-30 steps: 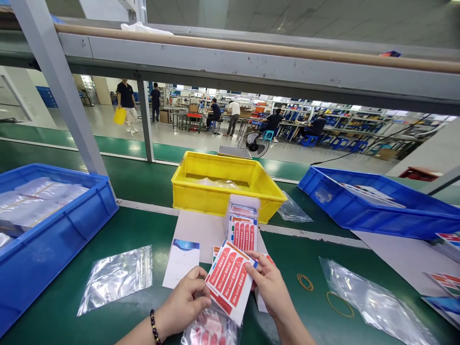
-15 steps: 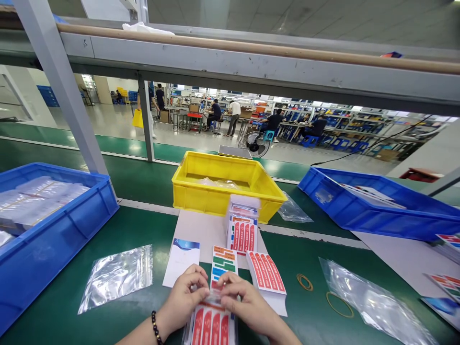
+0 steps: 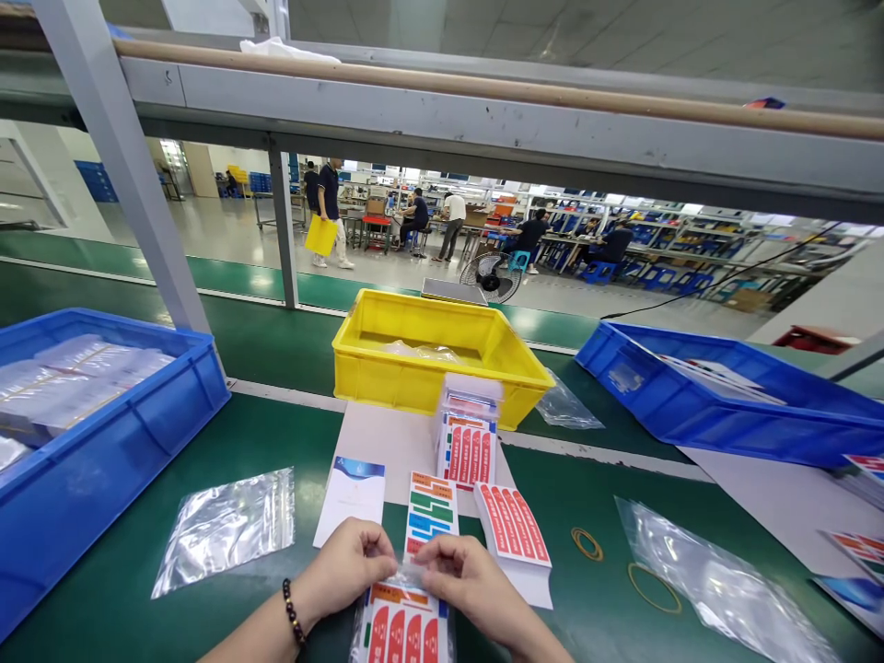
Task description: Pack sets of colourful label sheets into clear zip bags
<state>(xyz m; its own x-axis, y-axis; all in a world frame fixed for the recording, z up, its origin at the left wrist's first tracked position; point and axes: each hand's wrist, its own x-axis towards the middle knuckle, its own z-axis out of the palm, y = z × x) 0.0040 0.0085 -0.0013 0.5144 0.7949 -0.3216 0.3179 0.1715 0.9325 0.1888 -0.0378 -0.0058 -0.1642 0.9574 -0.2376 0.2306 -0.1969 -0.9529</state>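
Observation:
A clear plastic bag with printed label sheets in red, orange and blue lies at the front edge. At its top edge, my left hand pinches the plastic from the left, a beaded bracelet on its wrist. My right hand pinches the same edge from the right. Just beyond my fingers is a stack of coloured label sheets. A curled stack of red label sheets sits to the right, and a white sheet with a blue band to the left. Filled bags are piled behind.
A yellow bin stands at the back, with blue bins at left and right. Clear bags lie on the green bench, and rubber bands are at right. A metal post rises at left. People work beyond.
Both hands stay at the bag's top edge; the left has turned slightly and its wrist has shifted left. In the background, a person carrying something yellow has walked to the right.

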